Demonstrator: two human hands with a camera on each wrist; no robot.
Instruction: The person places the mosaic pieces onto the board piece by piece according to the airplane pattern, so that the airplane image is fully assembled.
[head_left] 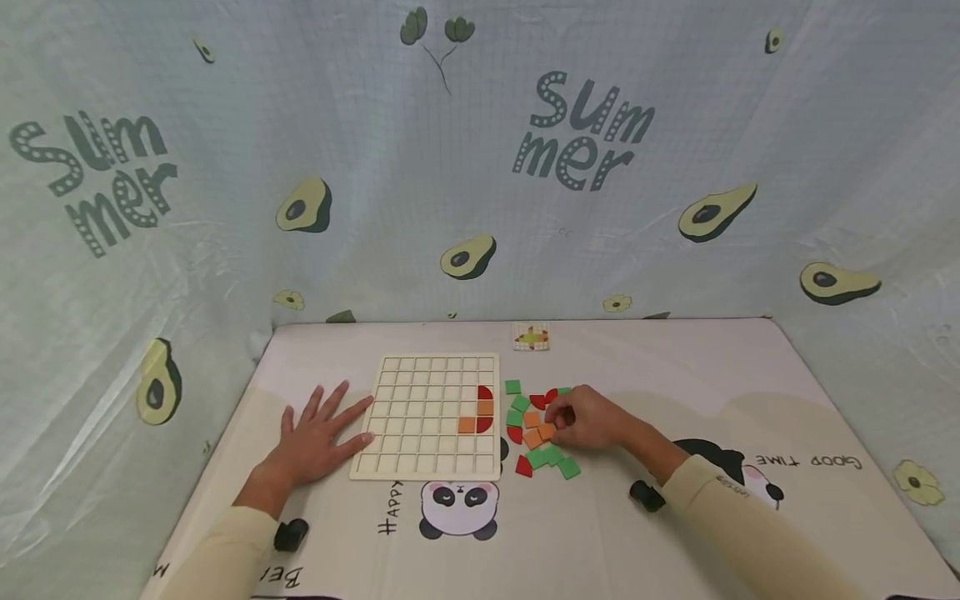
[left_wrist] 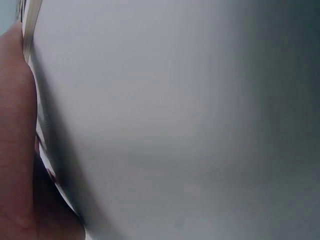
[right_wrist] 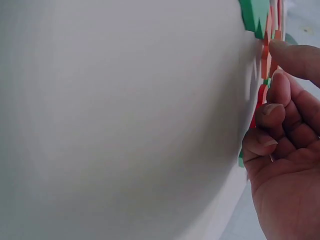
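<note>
I see the pale gridded board (head_left: pixel 420 392) lying flat on the table (head_left: pixel 585 542), two rounded red pieces (head_left: pixel 484 425) and two orange squares (head_left: pixel 467 425) set near its right edge. My left hand (head_left: pixel 318 446) is spread, fingertips at the board's left edge. My right hand (head_left: pixel 587 418) has curled fingers over loose green tiles (head_left: pixel 570 467), red pieces and orange tiles (head_left: pixel 532 439) just beside the board; I cannot tell whether it pinches an orange tile. It hides part of that scatter, and the card's (head_left: pixel 531 337) pattern is too small to read.
</note>
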